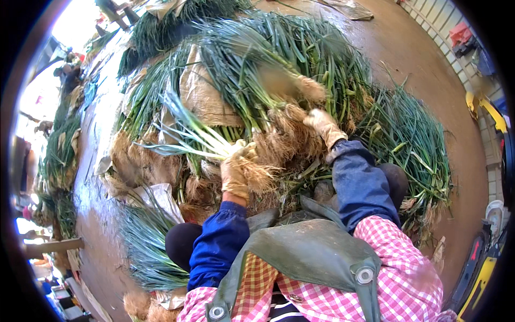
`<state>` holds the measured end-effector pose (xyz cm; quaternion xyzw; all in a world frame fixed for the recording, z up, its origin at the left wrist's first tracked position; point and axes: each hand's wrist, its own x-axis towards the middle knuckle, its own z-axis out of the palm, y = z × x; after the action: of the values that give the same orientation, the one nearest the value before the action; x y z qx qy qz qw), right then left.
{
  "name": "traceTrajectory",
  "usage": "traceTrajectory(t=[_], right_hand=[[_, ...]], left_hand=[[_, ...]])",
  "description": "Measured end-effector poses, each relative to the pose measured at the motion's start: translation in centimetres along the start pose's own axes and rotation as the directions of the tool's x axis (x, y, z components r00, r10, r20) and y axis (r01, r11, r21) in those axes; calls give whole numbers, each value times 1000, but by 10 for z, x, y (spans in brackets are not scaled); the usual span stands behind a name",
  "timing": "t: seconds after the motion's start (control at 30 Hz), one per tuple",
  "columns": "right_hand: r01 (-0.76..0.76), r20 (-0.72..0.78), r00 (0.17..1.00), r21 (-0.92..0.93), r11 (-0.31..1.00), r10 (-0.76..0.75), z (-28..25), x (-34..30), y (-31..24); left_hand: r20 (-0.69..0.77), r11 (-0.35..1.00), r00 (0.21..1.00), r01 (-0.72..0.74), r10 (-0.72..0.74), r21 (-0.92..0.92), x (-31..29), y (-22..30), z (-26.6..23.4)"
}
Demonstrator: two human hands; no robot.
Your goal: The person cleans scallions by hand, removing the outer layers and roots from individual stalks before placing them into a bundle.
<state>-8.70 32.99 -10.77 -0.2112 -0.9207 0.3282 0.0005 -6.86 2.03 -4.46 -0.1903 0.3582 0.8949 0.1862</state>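
Note:
My left hand (236, 170), in a pale yellowish glove, is closed round a small bunch of spring onions (214, 144). Their white stalks and green leaves point up and left, and the roots hang out at the right of my fist. My right hand (323, 126), gloved too, reaches into the large heap of spring onions (289, 53) in front of me. Its fingers are curled at the root ends (289, 126), and the fingertips are partly hidden among stalks and roots.
More spring onions lie at right (407, 139) and near left (147, 241). A tan woven sack (201, 94) is in the heap. A dark green apron (300, 252) covers my lap. Wet brown floor (96, 236) surrounds this. Yellow-and-black equipment (483, 279) stands right, beside a tiled wall (445, 27).

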Motion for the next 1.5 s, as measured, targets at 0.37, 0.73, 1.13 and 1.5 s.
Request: traceTrajectory(t=[0.37,0.73,1.13,1.5], right_hand=[[27,-161,986,-96,995,-42,-32,60,-65],[159,-155,985,646,747,-76,-33,-24,-122],[404,161,911,-160,901,-380,7,-140,-128],[-212,580,806,467,859,-117,1,-126,-140]], left_hand=[[346,967,909,-181,234,-177,-100,63,10],[106,990,990,108,-98,-91,-46,-3,-14],[109,1000,994,-20,19,1,-20,-28,-34],[-4,979,980,199,-200,-34,-38,-37,-31]])
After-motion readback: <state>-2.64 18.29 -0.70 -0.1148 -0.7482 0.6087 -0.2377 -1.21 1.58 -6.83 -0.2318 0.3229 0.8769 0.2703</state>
